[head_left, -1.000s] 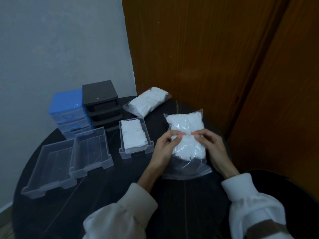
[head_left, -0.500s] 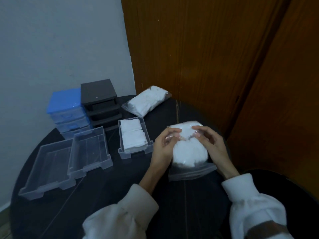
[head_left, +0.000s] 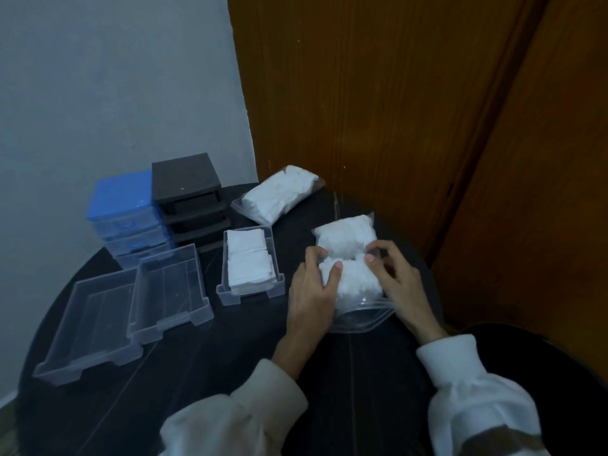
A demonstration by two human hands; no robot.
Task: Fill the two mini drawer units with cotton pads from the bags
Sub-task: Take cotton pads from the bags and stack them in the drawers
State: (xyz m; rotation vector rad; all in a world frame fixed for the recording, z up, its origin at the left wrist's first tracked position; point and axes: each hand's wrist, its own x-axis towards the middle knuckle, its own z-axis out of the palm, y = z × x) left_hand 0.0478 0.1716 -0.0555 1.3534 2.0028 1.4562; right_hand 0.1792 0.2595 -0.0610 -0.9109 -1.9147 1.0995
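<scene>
Plastic bag (head_left: 348,238) of cotton pads, unlabelled, gripped by both hands (head_left: 355,278).

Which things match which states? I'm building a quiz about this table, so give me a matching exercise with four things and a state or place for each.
Things:
1. blue drawer unit
2. black drawer unit
3. small drawer
4. near bag

States:
A. gripped by the left hand and the right hand
B. holds stacked white pads
C. its slots are open, drawers out
D. drawers in place, against the wall

Pairs: 1-D, 2-C, 3-B, 4-A
</scene>
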